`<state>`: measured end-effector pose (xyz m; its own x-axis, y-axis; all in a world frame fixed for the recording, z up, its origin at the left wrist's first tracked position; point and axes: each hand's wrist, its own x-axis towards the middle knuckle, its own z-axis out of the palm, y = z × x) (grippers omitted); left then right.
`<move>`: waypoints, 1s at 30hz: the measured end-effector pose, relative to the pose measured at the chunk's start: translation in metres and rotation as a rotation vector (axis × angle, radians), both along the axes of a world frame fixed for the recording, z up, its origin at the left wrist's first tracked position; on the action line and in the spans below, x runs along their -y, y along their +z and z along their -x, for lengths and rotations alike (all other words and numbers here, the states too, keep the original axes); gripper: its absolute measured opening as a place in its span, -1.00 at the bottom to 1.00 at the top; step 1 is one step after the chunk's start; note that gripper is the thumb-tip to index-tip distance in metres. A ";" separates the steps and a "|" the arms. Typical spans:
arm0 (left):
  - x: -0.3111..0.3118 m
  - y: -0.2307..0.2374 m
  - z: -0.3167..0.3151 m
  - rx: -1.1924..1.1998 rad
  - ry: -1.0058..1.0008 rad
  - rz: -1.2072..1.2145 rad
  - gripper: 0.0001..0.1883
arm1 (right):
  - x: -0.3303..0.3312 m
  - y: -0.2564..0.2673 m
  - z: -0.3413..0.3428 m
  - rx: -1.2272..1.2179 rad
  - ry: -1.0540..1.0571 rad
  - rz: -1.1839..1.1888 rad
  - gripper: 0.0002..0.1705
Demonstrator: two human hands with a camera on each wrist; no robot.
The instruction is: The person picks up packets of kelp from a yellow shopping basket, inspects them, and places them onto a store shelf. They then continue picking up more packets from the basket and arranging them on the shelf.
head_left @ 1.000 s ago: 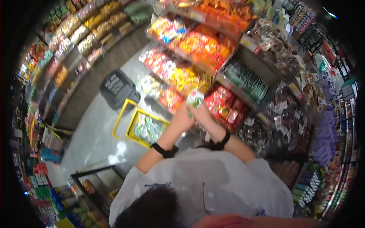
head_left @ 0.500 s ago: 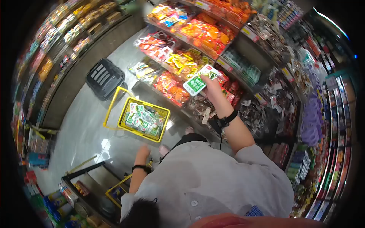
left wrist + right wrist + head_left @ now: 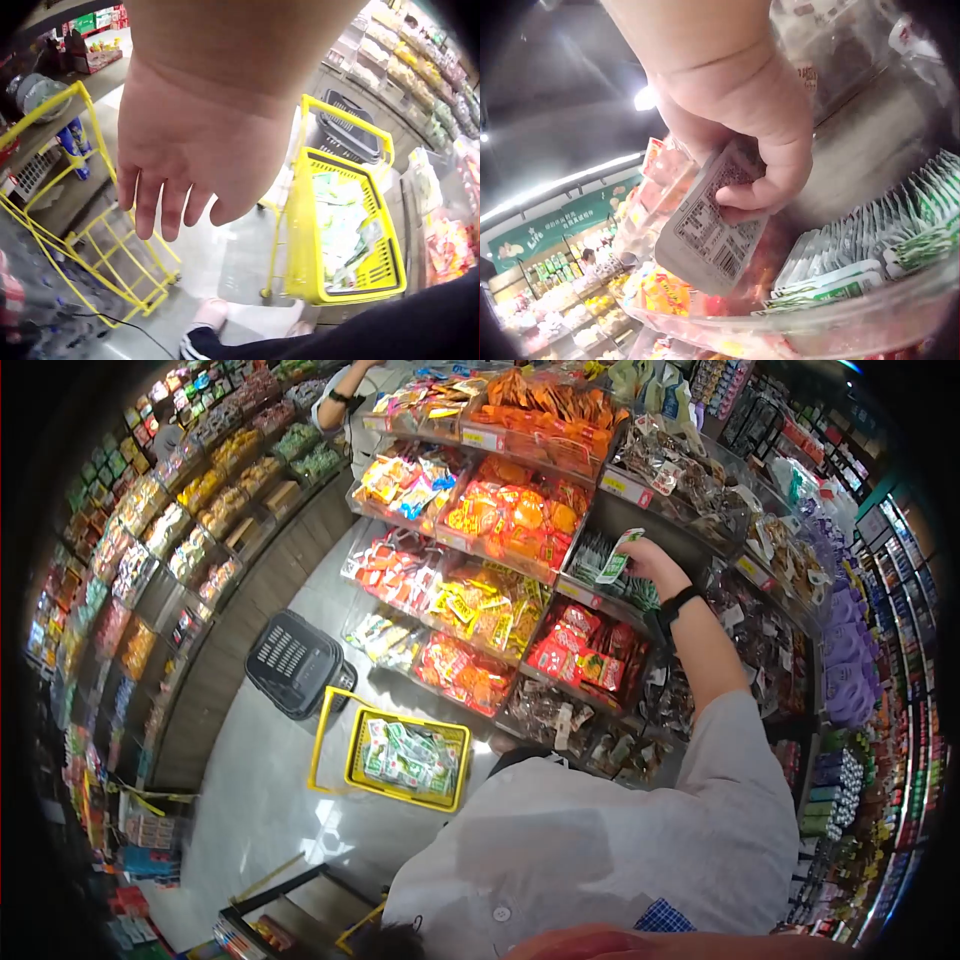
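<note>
Right hand (image 3: 742, 112) pinching flat green-and-white plastic packet (image 3: 712, 217) above clear plastic bin (image 3: 855, 330) of upright packets, left hand (image 3: 199, 150) hanging, fingers loosely spread.

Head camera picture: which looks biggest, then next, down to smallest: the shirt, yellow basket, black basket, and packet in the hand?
1. Shirt
2. Yellow basket and black basket: too alike to rank
3. Packet, in the right hand
</note>
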<state>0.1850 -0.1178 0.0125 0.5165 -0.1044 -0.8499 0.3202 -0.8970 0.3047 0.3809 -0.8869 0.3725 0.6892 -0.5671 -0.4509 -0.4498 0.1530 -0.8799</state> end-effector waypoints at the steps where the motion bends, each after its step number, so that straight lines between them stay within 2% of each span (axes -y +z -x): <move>1: 0.012 0.006 -0.014 0.021 0.004 0.009 -0.59 | 0.014 -0.009 -0.015 -0.063 0.047 -0.007 -0.82; 4: 0.062 0.040 -0.066 0.093 0.030 0.044 -0.59 | 0.055 -0.051 -0.075 -0.201 -0.035 -0.081 -0.77; 6: 0.101 0.073 -0.099 0.142 0.090 0.101 -0.59 | 0.071 -0.060 -0.099 -0.264 0.046 -0.027 -0.70; 8: 0.129 0.083 -0.127 0.199 0.145 0.179 -0.59 | 0.060 -0.048 -0.114 -0.289 -0.019 0.061 -0.71; 11: 0.130 0.035 -0.152 0.320 0.121 0.304 -0.60 | 0.058 -0.054 -0.123 -0.415 0.027 0.164 -0.77; 15: 0.130 0.037 -0.148 0.374 0.014 0.138 -0.62 | 0.076 -0.088 -0.134 -0.450 0.129 0.396 -0.73; 18: 0.115 0.031 -0.127 0.267 0.028 0.117 -0.62 | 0.062 -0.084 -0.128 -0.325 0.088 0.296 -0.56; 20: 0.103 0.020 -0.113 0.206 0.042 0.117 -0.62 | 0.056 -0.064 -0.119 -0.300 0.164 0.158 -0.49; 22: 0.096 0.012 -0.104 0.176 0.056 0.121 -0.62 | 0.040 -0.035 -0.107 -0.257 0.093 0.093 -0.46; 23: 0.092 0.009 -0.099 0.163 0.058 0.120 -0.62 | 0.045 -0.042 -0.107 -0.253 0.037 0.119 -0.49; 24: 0.090 0.005 -0.097 0.153 0.063 0.122 -0.62 | 0.055 -0.042 -0.107 -0.232 0.112 -0.069 -0.55; 26: 0.086 -0.002 -0.091 0.134 0.072 0.127 -0.62 | 0.065 -0.049 -0.100 -0.101 0.014 -0.083 -0.60; 28: 0.083 -0.009 -0.088 0.125 0.084 0.130 -0.62 | 0.059 -0.039 -0.089 0.018 -0.005 -0.002 -0.59; 30: 0.080 -0.017 -0.082 0.111 0.096 0.128 -0.62 | 0.054 -0.037 -0.084 0.004 0.045 0.082 -0.65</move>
